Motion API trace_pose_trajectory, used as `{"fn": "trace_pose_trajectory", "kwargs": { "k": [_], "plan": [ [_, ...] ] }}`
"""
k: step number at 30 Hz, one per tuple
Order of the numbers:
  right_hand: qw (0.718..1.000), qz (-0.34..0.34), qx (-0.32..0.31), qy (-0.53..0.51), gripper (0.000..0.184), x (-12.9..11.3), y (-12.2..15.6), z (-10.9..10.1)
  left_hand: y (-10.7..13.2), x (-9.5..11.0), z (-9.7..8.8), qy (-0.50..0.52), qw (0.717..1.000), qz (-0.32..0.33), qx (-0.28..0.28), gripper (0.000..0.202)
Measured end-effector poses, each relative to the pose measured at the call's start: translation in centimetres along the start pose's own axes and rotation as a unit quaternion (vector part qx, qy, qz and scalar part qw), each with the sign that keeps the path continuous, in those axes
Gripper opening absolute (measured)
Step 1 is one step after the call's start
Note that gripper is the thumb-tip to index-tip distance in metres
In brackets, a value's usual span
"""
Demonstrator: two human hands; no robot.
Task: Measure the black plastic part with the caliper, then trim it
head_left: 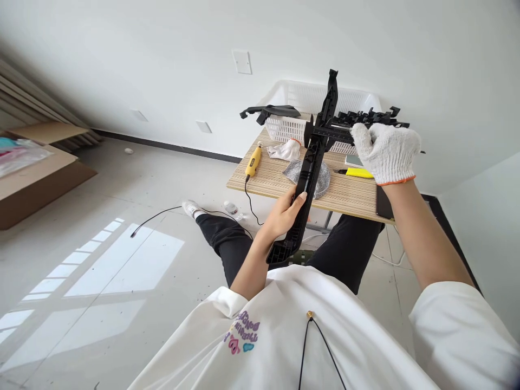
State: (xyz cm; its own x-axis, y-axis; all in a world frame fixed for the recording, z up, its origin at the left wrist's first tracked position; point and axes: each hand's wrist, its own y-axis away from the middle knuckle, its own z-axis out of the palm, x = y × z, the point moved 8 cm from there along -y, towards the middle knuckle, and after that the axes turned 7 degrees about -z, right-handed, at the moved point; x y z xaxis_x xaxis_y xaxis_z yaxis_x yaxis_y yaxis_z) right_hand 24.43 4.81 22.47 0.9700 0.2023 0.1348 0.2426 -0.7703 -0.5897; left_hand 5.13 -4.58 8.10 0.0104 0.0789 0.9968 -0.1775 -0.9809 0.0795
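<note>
My bare left hand (283, 213) is wrapped around the lower half of a long black plastic part (309, 174), which slants up and away over the table's near edge. My right hand (388, 151), in a white knit glove with an orange cuff, is closed on a black caliper (333, 133). The caliper lies across the part's upper middle, its jaws on either side of it; whether both jaws touch is hard to tell. Behind the part sits a round thing in grey bubble wrap (323, 180).
On the wood-grain table (264, 181) are a yellow corded rotary tool (253, 161), a white glove (285, 150) and a yellow-handled knife (359, 172). A white plastic basket (284, 129) behind holds black plastic parts (368, 117). A cardboard box (36, 184) stands left; a bottle (232, 209) lies on the floor.
</note>
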Motion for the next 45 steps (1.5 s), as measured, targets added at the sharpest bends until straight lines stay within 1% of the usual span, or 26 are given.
{"fn": "trace_pose_trajectory", "kwargs": {
  "k": [3,5,6,10,13,19,25,29,35,40,45],
  "plan": [
    [0.998,-0.056,-0.022,0.029,0.057,-0.6,0.0,0.6,-0.1,-0.1,0.0,0.005,1.0,-0.008,-0.001,0.035],
    [0.996,-0.076,-0.022,0.04,0.054,-0.8,0.0,0.8,-0.1,-0.2,0.1,0.014,1.0,-0.01,-0.003,0.035],
    [0.997,-0.068,-0.019,0.041,0.055,-0.7,0.0,0.9,-0.2,-0.2,0.1,0.018,1.0,-0.011,-0.004,0.034],
    [1.0,0.007,0.001,0.018,0.063,0.1,-0.1,1.0,-0.4,-0.4,0.3,0.031,0.999,-0.021,-0.008,0.033],
    [1.0,0.023,0.007,0.002,0.065,0.3,-0.2,1.3,-0.6,-0.6,0.2,0.029,0.999,-0.028,-0.009,0.034],
    [1.0,0.015,-0.017,-0.001,0.07,0.4,-0.5,2.4,-1.1,-1.1,0.3,0.024,0.999,-0.032,-0.021,0.037],
    [0.999,0.016,-0.03,-0.009,0.067,0.1,-0.9,3.1,-1.4,-1.7,-0.1,0.027,0.999,-0.038,-0.015,0.038],
    [0.999,0.016,-0.043,-0.017,0.07,-0.3,-1.1,3.5,-1.6,-2.0,-0.4,0.011,0.999,-0.033,-0.01,0.038],
    [0.998,0.017,-0.063,-0.009,0.076,-0.3,-1.1,4.8,-2.1,-2.4,-0.8,-0.02,0.999,-0.025,-0.016,0.038],
    [0.995,-0.045,-0.095,-0.003,0.075,-1.2,-0.7,5.9,-2.4,-2.6,-1.3,-0.066,0.998,-0.011,-0.006,0.036],
    [0.996,-0.006,-0.07,-0.052,0.081,-0.7,0.0,6.3,-2.7,-2.7,-1.4,-0.107,0.994,-0.005,0.001,0.031]
  ]
}}
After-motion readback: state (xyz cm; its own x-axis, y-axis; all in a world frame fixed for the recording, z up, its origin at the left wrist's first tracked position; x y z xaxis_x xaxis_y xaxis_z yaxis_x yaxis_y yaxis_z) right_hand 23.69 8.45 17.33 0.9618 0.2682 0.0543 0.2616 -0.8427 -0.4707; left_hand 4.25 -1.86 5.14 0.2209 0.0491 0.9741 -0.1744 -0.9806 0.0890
